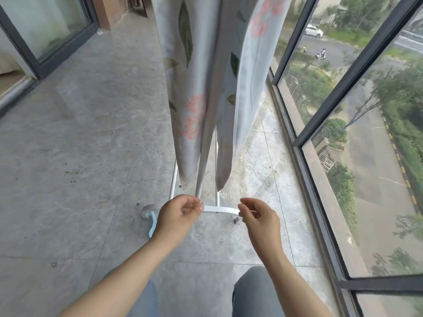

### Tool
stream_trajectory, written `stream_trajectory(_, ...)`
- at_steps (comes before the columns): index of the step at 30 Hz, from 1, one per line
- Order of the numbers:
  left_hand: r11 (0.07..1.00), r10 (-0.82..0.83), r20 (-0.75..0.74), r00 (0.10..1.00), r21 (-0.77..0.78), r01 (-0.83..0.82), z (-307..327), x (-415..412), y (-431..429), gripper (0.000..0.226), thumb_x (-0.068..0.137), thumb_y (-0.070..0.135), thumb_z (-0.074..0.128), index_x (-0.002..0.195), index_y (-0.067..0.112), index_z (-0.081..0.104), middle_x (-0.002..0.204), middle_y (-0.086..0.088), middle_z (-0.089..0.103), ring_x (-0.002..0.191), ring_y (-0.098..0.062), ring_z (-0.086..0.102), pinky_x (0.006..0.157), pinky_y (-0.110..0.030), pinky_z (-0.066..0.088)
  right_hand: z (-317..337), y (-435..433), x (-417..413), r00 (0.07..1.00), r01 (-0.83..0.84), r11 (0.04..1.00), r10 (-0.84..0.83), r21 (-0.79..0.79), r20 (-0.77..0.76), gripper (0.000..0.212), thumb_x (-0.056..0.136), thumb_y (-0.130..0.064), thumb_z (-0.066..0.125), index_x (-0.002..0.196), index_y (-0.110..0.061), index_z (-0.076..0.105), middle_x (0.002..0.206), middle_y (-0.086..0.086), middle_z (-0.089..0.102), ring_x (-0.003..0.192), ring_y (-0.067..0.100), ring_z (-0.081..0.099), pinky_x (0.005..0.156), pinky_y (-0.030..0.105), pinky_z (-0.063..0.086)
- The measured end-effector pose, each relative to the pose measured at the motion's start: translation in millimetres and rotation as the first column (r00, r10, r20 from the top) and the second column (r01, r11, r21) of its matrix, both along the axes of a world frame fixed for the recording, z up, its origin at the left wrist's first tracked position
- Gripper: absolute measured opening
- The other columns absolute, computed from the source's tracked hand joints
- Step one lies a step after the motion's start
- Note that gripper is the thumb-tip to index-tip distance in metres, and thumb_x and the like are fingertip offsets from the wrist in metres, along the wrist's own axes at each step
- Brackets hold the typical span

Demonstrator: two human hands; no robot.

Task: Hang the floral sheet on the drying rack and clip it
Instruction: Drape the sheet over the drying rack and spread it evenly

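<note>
**Sheet's on the rack, both your hands are free**

Your left hand (180, 211) and right hand (258, 216) are both out in front of you at about the same height with a gap between them. Fingers on each are loosely curled, thumb near the forefinger, and neither one is holding anything.

The sheet (194, 88) is straight ahead of you, above and beyond both hands. It's draped over the rack (219, 209) and comes down in two long hanging folds, one more toward your left hand and one more toward your right. The bottom tips end just above your hands, not touching them. Pink flowers and green leaves on pale fabric, a bit blurry up top.

The only parts of the rack you can really see are the white upright tubes between the folds and the white base bar that runs across the gap between your hands. Your left fingertips overlap the end of that bar in the view, but I can't tell if they touch it.

There's a pale blue piece (152, 223) just left of your left hand, no idea what it is. The floor (80, 133) is grey tile, the window (343, 110) is off past your right hand, and your jeans (258, 291) sit below your wrists.
</note>
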State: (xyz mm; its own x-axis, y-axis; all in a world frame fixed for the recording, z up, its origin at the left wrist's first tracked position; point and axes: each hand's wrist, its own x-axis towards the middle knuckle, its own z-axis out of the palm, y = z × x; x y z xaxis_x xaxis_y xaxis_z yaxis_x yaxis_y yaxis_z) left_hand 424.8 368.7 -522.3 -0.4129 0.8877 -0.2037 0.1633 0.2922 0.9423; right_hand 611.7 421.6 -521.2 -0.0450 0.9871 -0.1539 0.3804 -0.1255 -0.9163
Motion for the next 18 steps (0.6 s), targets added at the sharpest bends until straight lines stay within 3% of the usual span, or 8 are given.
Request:
stream_trajectory(3,0.995,-0.061,-0.068,0.996,-0.083,0.055,60.2,3.2,-4.7,0.008,0.083,0.012,0.072,0.091,0.013,0.070,0.083,0.005,0.069,0.069,0.002,0.061,0.064,-0.006,0.046,59.4,-4.4,4.4,0.999,0.039,0.998,-0.039,-0.042,-0.006,0.012,0.090,-0.020,0.064,0.099,-0.025,0.069,0.091,-0.008,0.071,0.084,0.010,0.068,0.078,0.031,0.056)
stream_trajectory(7,0.989,-0.072,-0.045,0.996,-0.133,0.066,138.8,13.0,-14.5,0.009,0.083,0.014,0.072,0.092,0.013,0.070,0.087,-0.001,0.070,0.080,-0.011,0.064,0.067,-0.007,0.046,136.7,-17.7,6.5,0.997,0.066,0.995,-0.068,-0.074,-0.033,0.013,0.090,-0.021,0.063,0.101,-0.023,0.070,0.091,-0.010,0.072,0.083,0.007,0.068,0.078,0.031,0.057)
stream_trajectory(18,0.988,-0.101,-0.048,0.994,-0.121,0.095,366.6,49.0,-36.6,0.010,0.085,0.015,0.069,0.082,0.025,0.068,0.082,0.003,0.070,0.080,-0.011,0.064,0.067,-0.010,0.045,370.4,-39.6,33.4,0.992,0.066,0.996,-0.073,-0.064,-0.107,0.012,0.090,-0.020,0.064,0.098,-0.026,0.069,0.090,-0.009,0.072,0.085,0.009,0.068,0.080,0.032,0.057)
